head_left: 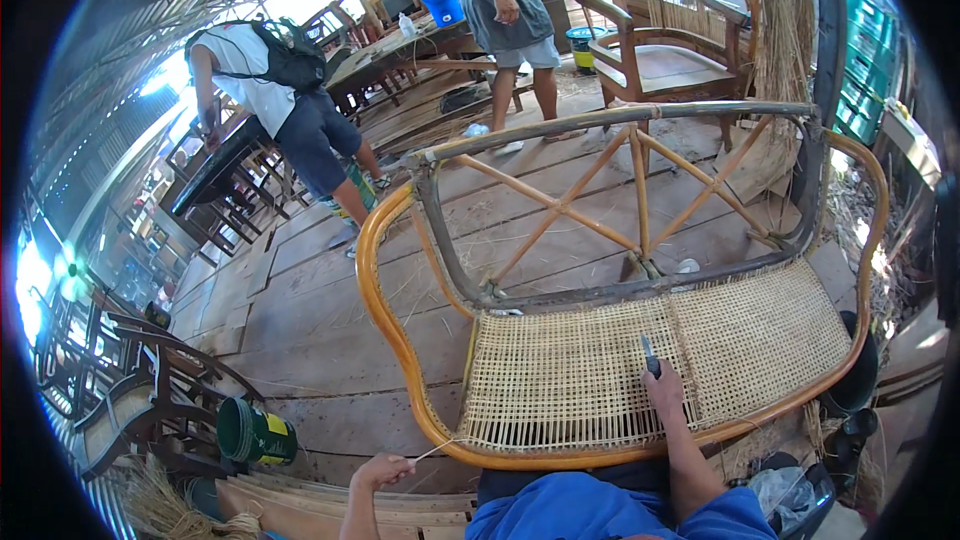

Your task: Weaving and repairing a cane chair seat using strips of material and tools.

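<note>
A rattan bench with a glossy orange-brown frame (390, 320) lies across in front of me. Its seat is woven cane (570, 360), with open gaps along the near edge. My right hand (664, 388) is closed round the dark handle of a knife (648, 352) over the seat's middle, blade pointing away. Left of the near frame corner, my left hand (383, 471) pinches a thin pale cane strand (432, 450) that runs to the seat edge. The bench's grey-wrapped back frame (620, 118) has crossed rattan poles inside it.
A green bucket (256, 432) stands on the plank floor at left, beside dark chair frames (150, 390). Two people are further off, one bent over a black tabletop (215, 165). A wooden armchair (665, 50) and hanging fibre strands (785, 40) are at back right.
</note>
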Action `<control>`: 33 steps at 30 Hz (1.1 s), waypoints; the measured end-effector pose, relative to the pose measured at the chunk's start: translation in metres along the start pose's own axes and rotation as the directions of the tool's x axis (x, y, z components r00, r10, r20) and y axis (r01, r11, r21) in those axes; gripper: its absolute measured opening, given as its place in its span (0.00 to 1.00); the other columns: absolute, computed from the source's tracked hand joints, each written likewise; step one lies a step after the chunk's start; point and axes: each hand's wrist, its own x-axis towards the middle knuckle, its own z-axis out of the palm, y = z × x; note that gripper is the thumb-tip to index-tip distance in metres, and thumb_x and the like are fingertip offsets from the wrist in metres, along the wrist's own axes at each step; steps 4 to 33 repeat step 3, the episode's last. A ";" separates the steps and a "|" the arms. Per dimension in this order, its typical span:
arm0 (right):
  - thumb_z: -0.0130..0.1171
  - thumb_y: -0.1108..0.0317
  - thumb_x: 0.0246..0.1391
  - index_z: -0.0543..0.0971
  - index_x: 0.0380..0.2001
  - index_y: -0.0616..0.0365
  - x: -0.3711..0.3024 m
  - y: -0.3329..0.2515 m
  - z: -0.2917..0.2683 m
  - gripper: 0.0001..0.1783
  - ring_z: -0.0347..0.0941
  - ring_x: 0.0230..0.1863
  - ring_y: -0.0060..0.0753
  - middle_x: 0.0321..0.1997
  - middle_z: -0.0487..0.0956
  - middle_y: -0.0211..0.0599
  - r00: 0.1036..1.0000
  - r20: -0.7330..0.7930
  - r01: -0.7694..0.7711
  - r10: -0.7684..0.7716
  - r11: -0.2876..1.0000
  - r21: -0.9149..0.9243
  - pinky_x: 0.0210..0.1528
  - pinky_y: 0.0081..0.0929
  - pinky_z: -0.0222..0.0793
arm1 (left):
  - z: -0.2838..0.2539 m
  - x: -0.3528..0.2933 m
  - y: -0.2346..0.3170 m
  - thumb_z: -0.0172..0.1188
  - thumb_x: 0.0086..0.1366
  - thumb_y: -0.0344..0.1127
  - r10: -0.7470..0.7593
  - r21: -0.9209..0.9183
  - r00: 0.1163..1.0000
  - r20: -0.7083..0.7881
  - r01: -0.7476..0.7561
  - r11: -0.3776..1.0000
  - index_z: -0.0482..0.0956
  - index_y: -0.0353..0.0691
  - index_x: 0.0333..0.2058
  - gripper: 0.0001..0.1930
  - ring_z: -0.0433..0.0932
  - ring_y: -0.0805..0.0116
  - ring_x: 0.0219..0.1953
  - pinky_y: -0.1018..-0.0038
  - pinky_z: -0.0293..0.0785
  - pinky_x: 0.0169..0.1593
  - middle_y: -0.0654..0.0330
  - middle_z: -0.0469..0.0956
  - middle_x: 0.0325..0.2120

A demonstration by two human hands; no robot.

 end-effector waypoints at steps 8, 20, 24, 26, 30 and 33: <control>0.57 0.58 0.46 0.73 0.40 0.61 0.000 -0.002 -0.001 0.20 0.74 0.35 0.51 0.31 0.77 0.51 1.000 0.008 0.014 -0.014 1.000 -0.004 0.41 0.41 0.67 | -0.020 0.004 -0.016 0.58 0.60 0.47 -0.045 0.249 0.994 -0.104 0.070 0.966 0.81 0.43 0.30 0.13 0.64 0.80 0.17 0.80 0.60 0.20 0.69 0.71 0.16; 0.57 0.58 0.46 0.73 0.40 0.61 0.000 -0.002 -0.001 0.20 0.74 0.35 0.51 0.31 0.77 0.51 1.000 0.008 0.014 -0.014 1.000 -0.004 0.41 0.41 0.67 | -0.020 0.004 -0.016 0.58 0.60 0.47 -0.045 0.249 0.994 -0.104 0.070 0.966 0.81 0.43 0.30 0.13 0.64 0.80 0.17 0.80 0.60 0.20 0.69 0.71 0.16; 0.57 0.58 0.46 0.73 0.40 0.61 0.000 -0.002 -0.001 0.20 0.74 0.35 0.51 0.31 0.77 0.51 1.000 0.008 0.014 -0.014 1.000 -0.004 0.41 0.41 0.67 | -0.020 0.004 -0.016 0.58 0.60 0.47 -0.045 0.249 0.994 -0.104 0.070 0.966 0.81 0.43 0.30 0.13 0.64 0.80 0.17 0.80 0.60 0.20 0.69 0.71 0.16; 0.57 0.58 0.46 0.73 0.40 0.61 0.000 -0.002 -0.001 0.20 0.74 0.35 0.51 0.31 0.77 0.51 1.000 0.008 0.014 -0.014 1.000 -0.004 0.41 0.41 0.67 | -0.020 0.004 -0.016 0.58 0.60 0.47 -0.045 0.249 0.994 -0.104 0.070 0.966 0.81 0.43 0.30 0.13 0.64 0.80 0.17 0.80 0.60 0.20 0.69 0.71 0.16; 0.57 0.58 0.46 0.73 0.40 0.61 0.000 -0.002 -0.001 0.20 0.74 0.35 0.51 0.31 0.77 0.51 1.000 0.008 0.014 -0.014 1.000 -0.004 0.41 0.41 0.67 | -0.020 0.004 -0.016 0.58 0.60 0.47 -0.045 0.249 0.994 -0.104 0.070 0.966 0.81 0.43 0.30 0.13 0.64 0.80 0.17 0.80 0.60 0.20 0.69 0.71 0.16; 0.57 0.58 0.46 0.73 0.40 0.61 0.000 -0.002 -0.001 0.20 0.74 0.35 0.51 0.31 0.77 0.51 1.000 0.008 0.014 -0.014 1.000 -0.004 0.41 0.41 0.67 | -0.020 0.004 -0.016 0.58 0.60 0.47 -0.045 0.249 0.994 -0.104 0.070 0.966 0.81 0.43 0.30 0.13 0.64 0.80 0.17 0.80 0.60 0.20 0.69 0.71 0.16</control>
